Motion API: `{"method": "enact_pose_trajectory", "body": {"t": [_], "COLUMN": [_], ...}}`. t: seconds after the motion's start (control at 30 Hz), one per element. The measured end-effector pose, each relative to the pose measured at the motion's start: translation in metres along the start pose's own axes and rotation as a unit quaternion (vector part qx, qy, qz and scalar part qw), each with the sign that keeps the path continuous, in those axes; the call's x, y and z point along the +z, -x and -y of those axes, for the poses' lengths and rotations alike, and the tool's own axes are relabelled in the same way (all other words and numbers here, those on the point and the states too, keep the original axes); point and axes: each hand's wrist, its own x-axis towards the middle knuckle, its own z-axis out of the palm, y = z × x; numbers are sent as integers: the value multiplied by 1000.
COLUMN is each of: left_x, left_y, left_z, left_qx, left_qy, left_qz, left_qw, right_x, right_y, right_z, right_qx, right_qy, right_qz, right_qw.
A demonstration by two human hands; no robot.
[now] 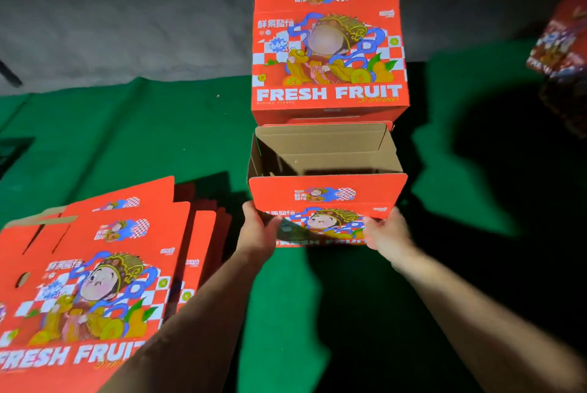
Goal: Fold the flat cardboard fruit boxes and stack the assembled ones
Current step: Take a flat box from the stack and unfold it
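open box (324, 154): mouth up, long axis left-right | left hand (257, 230) grips left corner | right hand (386, 234) grips right corner

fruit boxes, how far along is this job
Done: one assembled box stands on the green mat, and blurred red boxes sit far right. In hand: left hand and right hand hold an open-topped box in front of it. Left: the flat pile, at least a few sheets.
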Motion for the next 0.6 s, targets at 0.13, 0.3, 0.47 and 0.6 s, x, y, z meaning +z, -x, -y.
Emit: {"method": "enact_pose_trajectory", "body": {"t": [0.13, 0.3, 0.47, 0.6], "left_x": [19, 51, 63, 8], "left_y": [-45, -70, -8, 33], "left_z": [-20, -51, -39, -22], "left_qx": [-18, -144, -97, 76], "left_qy": [-6, 66, 161, 16], "left_qz": [-15, -26, 63, -70], "left_qw": [1000, 987, 980, 995], "right_x": [17, 44, 94, 124], "right_y": [-37, -36, 18, 66], "right_z": [17, 34, 35, 41], "right_qx": [35, 66, 40, 11], "right_qy": [-56, -71, -75, -65], "right_qz": [4, 84, 111, 171], "right_qw": [998, 992, 990, 983]}}
